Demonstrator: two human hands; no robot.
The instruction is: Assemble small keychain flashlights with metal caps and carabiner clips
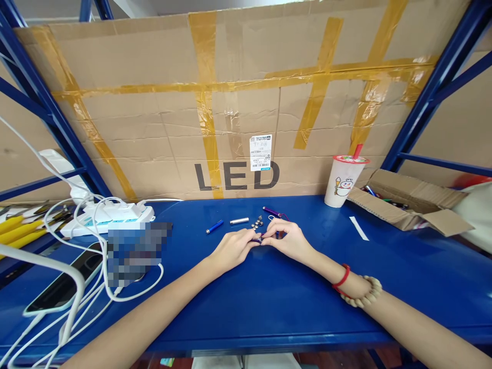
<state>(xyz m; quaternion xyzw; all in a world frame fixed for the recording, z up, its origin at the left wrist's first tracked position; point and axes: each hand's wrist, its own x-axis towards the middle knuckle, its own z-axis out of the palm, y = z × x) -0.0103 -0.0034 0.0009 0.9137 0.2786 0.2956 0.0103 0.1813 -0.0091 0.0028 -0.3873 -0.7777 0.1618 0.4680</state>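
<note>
My left hand (233,247) and my right hand (287,238) meet at the middle of the blue table (269,297), fingers pinched together on a small dark purple tube-shaped part (258,239). Just beyond my fingers lie several small silver button cells (258,222), a silver tube (239,221), a blue tube (214,226) and a purple tube with a cord (273,211). My right wrist wears a red band and a bead bracelet.
A cup with a red straw (343,180) stands at back right beside an open cardboard box (407,204). A white power strip (111,214) with cables, a phone (63,287) and yellow-handled tools (19,225) are at left. Taped cardboard marked LED forms the back wall.
</note>
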